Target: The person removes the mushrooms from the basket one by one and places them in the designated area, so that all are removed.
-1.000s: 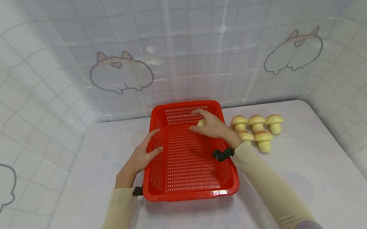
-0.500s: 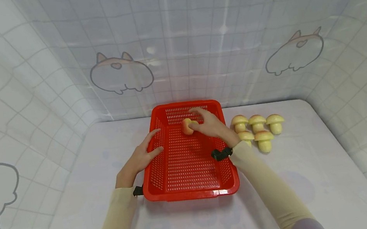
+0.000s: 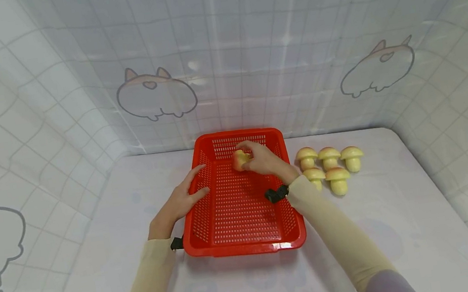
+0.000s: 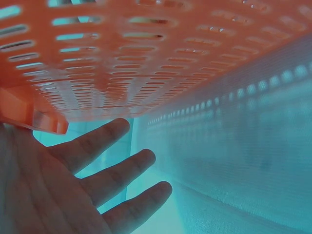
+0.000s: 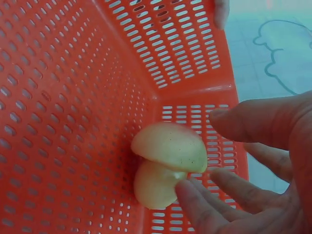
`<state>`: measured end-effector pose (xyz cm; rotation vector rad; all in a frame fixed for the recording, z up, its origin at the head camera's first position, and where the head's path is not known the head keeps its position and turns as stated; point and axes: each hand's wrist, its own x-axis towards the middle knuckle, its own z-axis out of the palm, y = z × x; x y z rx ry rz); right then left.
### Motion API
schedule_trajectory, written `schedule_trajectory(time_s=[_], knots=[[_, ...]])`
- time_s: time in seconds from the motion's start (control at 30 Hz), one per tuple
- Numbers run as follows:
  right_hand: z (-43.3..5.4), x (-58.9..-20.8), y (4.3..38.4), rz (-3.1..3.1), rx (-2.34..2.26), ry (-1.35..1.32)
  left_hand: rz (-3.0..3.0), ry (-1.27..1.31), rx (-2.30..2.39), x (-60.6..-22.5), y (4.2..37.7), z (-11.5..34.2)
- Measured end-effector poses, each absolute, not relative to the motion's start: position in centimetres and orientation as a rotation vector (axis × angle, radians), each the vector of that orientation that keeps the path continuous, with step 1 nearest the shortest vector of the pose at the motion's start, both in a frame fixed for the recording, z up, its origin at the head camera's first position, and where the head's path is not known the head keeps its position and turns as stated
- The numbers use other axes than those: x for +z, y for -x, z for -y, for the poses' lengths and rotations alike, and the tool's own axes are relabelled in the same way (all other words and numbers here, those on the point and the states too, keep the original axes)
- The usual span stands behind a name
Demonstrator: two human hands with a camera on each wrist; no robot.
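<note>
A toy mushroom (image 3: 240, 160) with a reddish-yellow cap and pale stem lies in the far part of a red perforated plastic basket (image 3: 245, 250). Close beside it, inside the basket, is my right hand (image 3: 263, 159). In the right wrist view, the fingers (image 5: 202, 207) reach to the mushroom (image 5: 168, 148) at its stem, while the thumb stands apart from the cap. My left hand (image 3: 177, 201) is at the basket's left side, fingers spread and holding nothing. In the left wrist view, its straight fingers (image 4: 119, 180) extend beside the basket's outer wall (image 4: 146, 63).
Several more toy mushrooms (image 3: 338, 180) stand in two rows on the white table (image 3: 406, 221), right of the basket. A white tiled-pattern backdrop (image 3: 249, 64) with cartoon outlines rises behind and at both sides.
The mushroom came into view left of my right hand in the basket, its cap turned left. My right hand then shifted left toward it. My left hand stays at the basket's left side.
</note>
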<state>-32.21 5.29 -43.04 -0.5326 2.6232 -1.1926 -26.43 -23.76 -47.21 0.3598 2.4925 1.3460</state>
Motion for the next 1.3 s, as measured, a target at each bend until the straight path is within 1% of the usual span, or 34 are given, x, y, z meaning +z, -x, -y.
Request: schedule_trajectory(time_s=[0.7, 1.3], knots=[[-4.6, -43.1, 32.5, -2.627, -1.227, 0.486, -2.506, -0.399, 1.313, -47.3, 26.8, 23.5], [-3.5, -43.1, 32.1, -2.662, -1.089, 0.524, -2.487, -0.378, 1.334, -47.4, 26.7, 23.5]])
